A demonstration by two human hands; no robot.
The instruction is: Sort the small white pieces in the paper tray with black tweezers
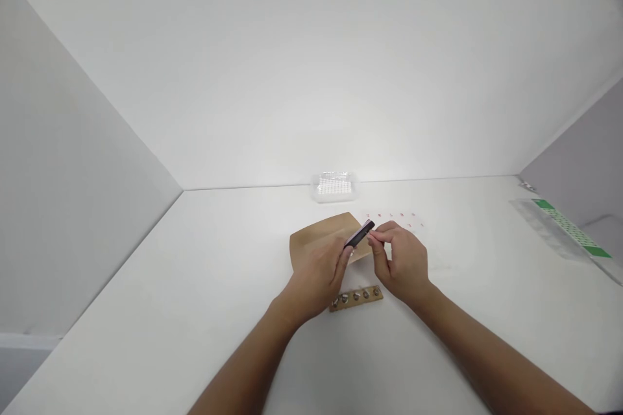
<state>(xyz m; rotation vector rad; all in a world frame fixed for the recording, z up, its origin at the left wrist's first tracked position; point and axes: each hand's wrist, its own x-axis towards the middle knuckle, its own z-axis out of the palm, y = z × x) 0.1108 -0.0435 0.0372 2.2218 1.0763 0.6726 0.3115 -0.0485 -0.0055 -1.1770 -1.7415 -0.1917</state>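
My left hand (318,275) is closed around a small dark flat piece (360,233), held tilted above a brown paper envelope (316,237). My right hand (402,259) pinches at the upper end of that dark piece with thumb and forefinger. Just in front of both hands lies a brown strip (356,298) carrying several round metal studs. Whatever the right fingertips may grip is too small to make out.
A clear plastic box (335,186) of small parts stands at the back of the white table (195,285). A clear sheet with small red marks (396,217) lies behind my right hand. A clear bag with a green strip (567,227) lies at the far right.
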